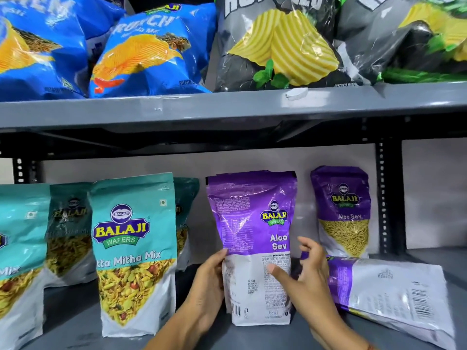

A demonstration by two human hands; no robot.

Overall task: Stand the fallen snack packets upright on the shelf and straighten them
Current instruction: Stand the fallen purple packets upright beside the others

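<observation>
A purple Aloo Sev packet point(255, 223) stands upright at the middle of the lower shelf point(75, 332), its back panel facing me. My left hand point(207, 281) holds its left edge, fingers behind it. My right hand point(305, 271) is beside its right edge, thumb on the front and fingers spread apart. Another purple Aloo Sev packet point(394, 296) lies flat on its side to the right, barcode side up. A third purple packet point(343, 210) stands upright at the back right.
Teal Khatta Mitha Mix packets point(134, 251) stand in rows on the left of the lower shelf. Above, the grey upper shelf point(227, 107) carries blue chip bags point(149, 51) and dark grey chip bags point(278, 44). A black slotted upright point(384, 198) stands at right.
</observation>
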